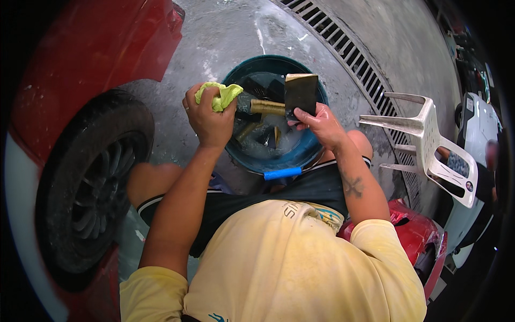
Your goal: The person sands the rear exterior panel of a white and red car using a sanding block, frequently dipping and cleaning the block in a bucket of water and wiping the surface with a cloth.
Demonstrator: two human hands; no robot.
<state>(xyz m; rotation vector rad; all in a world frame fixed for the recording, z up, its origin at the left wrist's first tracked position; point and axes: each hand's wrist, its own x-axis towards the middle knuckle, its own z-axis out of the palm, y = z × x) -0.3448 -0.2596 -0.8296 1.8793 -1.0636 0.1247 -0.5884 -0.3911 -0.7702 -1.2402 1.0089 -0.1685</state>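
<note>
My left hand (210, 122) is closed around a crumpled yellow-green cloth (229, 94), raised above the left rim of a dark teal bucket (292, 162). Between the thumb and fingers of my right hand (326, 126) is a dark rectangular piece of sandpaper (301, 97), held upright over the bucket's right side, with a pale top edge. Cloudy water fills the bucket below. In it lie several dark sheets, and a curled brown sheet (266, 107) shows its back near the middle. The bucket's blue handle grip (282, 173) hangs at the near side.
On the left stands a red car body (102, 43) with a black tyre (142, 126) close by my left leg. A metal floor grate (343, 45) curves past the bucket. To the right are a tipped white plastic chair (429, 126) and a red car part (421, 236).
</note>
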